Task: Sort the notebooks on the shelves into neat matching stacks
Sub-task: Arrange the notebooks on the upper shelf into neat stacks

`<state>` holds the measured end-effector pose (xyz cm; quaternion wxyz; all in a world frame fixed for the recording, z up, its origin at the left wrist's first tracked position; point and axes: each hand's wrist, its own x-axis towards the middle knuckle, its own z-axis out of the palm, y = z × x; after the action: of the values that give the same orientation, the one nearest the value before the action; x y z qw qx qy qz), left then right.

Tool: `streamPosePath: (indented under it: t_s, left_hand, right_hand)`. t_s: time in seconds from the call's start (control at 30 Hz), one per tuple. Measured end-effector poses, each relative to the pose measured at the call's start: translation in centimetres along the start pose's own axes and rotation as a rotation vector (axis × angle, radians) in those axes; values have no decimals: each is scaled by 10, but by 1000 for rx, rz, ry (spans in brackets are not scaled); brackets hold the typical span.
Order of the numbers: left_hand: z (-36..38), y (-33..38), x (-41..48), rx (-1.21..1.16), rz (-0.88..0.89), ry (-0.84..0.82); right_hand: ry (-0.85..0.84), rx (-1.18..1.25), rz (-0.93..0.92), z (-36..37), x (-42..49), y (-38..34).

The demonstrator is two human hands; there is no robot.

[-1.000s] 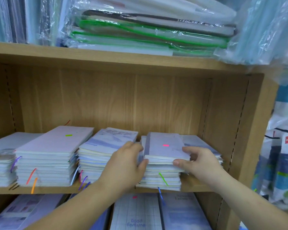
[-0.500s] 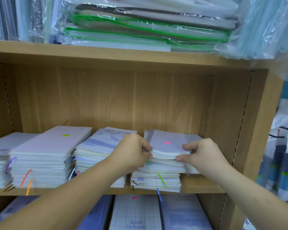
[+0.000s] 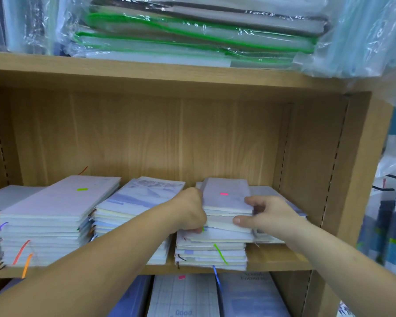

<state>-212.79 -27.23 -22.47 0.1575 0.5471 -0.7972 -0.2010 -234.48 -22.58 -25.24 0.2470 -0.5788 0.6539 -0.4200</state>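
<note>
Notebooks, pale lilac covers, pink tag on top

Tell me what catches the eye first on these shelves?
The left hand and right hand grip a batch of pink-tagged notebooks atop the right-hand stack on the middle shelf. Beside it stands a taller green-tagged stack. Above lie green-edged folders in plastic wrap.

Read only "Good", printed on the grid-covered notebook; found the blue notebook beside it lettered illegibly.
</note>
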Motion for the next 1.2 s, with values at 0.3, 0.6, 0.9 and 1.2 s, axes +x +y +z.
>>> streamPosePath:
  t_s: [0.3, 0.6, 0.9, 1.2]
  left_hand:
    - [19, -9, -24, -259, -7, 196]
    - [19, -34, -66, -64, 177, 338]
    - [15, -34, -67, -2, 270, 384]
    - [21, -38, -68, 124, 359, 512]
  right_hand:
    - [42, 18, -51, 12, -20, 10]
    - [171, -94, -151, 17, -48, 13]
    - [154, 115, -107, 17, -46, 12]
    - [9, -62, -174, 13, -45, 6]
